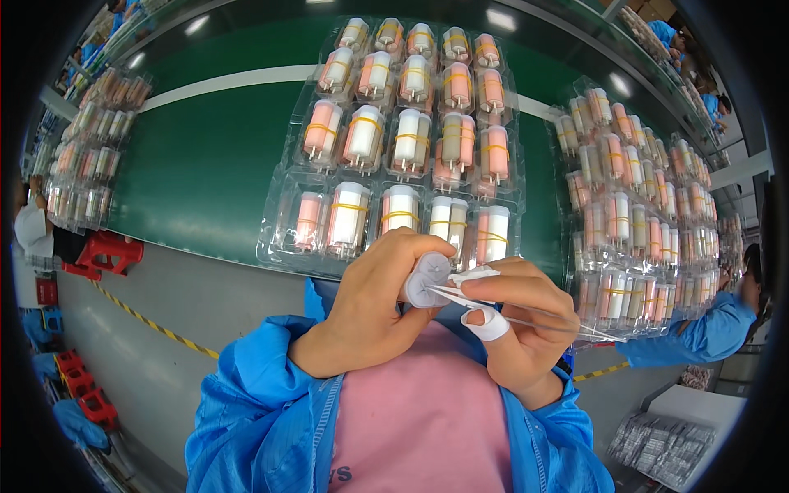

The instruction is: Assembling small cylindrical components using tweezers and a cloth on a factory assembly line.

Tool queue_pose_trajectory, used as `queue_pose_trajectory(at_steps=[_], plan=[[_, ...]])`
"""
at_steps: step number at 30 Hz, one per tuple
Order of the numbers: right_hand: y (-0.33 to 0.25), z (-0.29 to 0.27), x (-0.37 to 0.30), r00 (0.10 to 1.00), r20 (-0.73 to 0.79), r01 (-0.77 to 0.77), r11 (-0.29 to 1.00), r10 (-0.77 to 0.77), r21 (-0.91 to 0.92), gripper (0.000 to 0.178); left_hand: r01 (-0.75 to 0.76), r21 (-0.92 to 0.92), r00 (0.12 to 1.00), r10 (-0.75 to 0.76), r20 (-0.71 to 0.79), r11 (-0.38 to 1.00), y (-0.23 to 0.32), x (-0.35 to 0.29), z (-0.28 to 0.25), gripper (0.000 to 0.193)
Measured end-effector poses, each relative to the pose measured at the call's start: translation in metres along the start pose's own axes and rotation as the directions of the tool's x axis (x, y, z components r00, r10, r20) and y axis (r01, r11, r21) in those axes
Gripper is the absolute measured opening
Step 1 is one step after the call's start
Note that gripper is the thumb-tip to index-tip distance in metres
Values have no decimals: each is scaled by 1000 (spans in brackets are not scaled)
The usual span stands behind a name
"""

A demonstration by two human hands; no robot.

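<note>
My left hand (370, 308) is wrapped round a light grey bundle of rounded cylinders (417, 287), its end face turned up toward me. From that end, thin white cords (452, 296) run across to my right hand (530, 324), whose fingers are closed on them. A white wrap (486, 324) circles my right thumb, and a crumpled white piece (474, 274) sits by the right fingertips. Just beyond both hands lies a clear plastic tray (275, 226) with rows of pink, white and grey cylinders (408, 135), many bound in groups by yellow rubber bands. Metal prongs stick out of several.
The trays lie on a green work surface (189, 177). More filled trays stand at the right (629, 222) and far left (90, 156). A co-worker's blue sleeve (690, 337) reaches in at the right. Red stools (107, 253) stand on the grey floor at the left.
</note>
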State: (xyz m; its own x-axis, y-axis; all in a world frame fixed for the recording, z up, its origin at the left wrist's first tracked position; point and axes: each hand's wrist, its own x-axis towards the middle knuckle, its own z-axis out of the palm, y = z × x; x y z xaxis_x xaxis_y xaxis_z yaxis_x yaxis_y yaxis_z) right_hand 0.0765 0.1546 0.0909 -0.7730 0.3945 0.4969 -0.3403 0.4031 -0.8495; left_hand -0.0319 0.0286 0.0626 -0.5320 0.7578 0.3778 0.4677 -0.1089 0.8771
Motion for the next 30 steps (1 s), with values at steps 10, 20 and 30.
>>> queue_pose_trajectory(at_steps=[10, 20, 30], plan=[[0, 3, 0, 1000, -18, 2, 1000, -3, -29, 22, -55, 46, 998, 56, -10, 997, -1, 1, 1, 51], [3, 4, -3, 999, -45, -22, 1000, 22, -13, 17, -54, 70, 998, 55, -18, 996, -1, -1, 1, 52], [3, 1, -3, 999, -31, -18, 1000, 18, 12, 16, -93, 99, 996, 93, 0, 991, -1, -1, 1, 51]])
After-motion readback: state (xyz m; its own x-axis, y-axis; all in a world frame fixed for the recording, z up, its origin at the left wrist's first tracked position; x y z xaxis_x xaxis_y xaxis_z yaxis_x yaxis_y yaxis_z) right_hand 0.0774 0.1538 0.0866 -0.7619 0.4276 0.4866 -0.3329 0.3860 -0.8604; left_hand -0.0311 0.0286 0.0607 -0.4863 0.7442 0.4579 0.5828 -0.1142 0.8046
